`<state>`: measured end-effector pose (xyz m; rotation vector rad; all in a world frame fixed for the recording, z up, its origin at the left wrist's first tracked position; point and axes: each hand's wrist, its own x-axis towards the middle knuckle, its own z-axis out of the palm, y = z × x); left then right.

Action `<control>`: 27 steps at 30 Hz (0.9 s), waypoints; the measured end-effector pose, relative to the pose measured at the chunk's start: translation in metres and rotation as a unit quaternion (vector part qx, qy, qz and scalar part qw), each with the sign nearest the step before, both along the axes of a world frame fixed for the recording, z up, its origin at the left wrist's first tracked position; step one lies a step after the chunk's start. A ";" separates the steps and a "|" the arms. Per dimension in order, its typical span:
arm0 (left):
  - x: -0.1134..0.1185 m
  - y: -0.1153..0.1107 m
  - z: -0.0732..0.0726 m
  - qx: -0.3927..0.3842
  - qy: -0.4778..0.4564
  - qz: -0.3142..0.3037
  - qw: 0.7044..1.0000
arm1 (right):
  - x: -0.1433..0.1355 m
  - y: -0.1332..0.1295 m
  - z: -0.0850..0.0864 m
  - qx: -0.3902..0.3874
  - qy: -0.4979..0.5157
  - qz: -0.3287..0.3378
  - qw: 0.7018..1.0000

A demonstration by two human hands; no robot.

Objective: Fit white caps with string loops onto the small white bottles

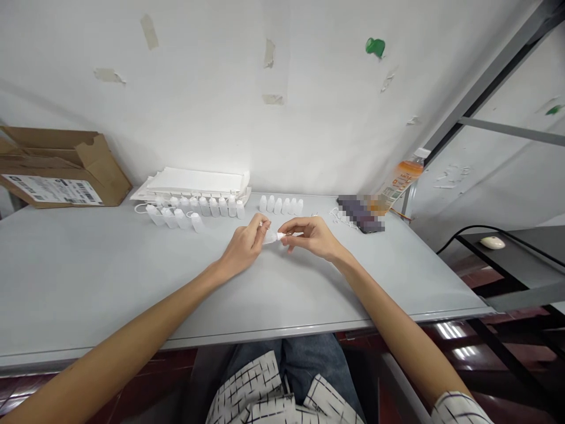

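While one small translucent squeeze bottle (269,238) is between the two hands, above the middle of the grey table (291,294), the work seems to be partway. At the left stands a larger group of similar bottles (213,206), a few showing thin loops; behind the hands, six small bottles (281,205) stand in a row. Which group is finished, I cannot tell surely. White thin pieces (343,218) lie beside the smartphone (361,215), perhaps left for use. The left hand (245,242) is closed around the bottle's body; the right hand (312,236) pinches its white tip with bent fingers.
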<state>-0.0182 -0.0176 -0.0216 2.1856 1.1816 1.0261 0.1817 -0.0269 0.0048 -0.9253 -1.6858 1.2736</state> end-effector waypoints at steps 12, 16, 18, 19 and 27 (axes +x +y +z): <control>-0.001 0.002 -0.004 0.020 0.027 0.019 0.999 | -0.006 0.002 -0.011 0.003 -0.061 0.007 0.998; 0.002 0.001 -0.005 0.014 0.036 0.003 0.999 | -0.010 0.001 -0.014 0.029 -0.108 -0.009 0.994; 0.003 0.000 -0.004 0.010 0.035 -0.002 0.999 | -0.010 -0.001 -0.011 0.023 -0.092 -0.014 0.995; 0.003 0.000 -0.004 0.008 0.034 -0.001 0.999 | -0.010 -0.002 -0.008 0.016 -0.078 -0.012 0.997; 0.001 0.001 -0.005 0.013 0.023 0.016 1.000 | -0.007 -0.003 -0.005 -0.019 -0.032 0.013 0.999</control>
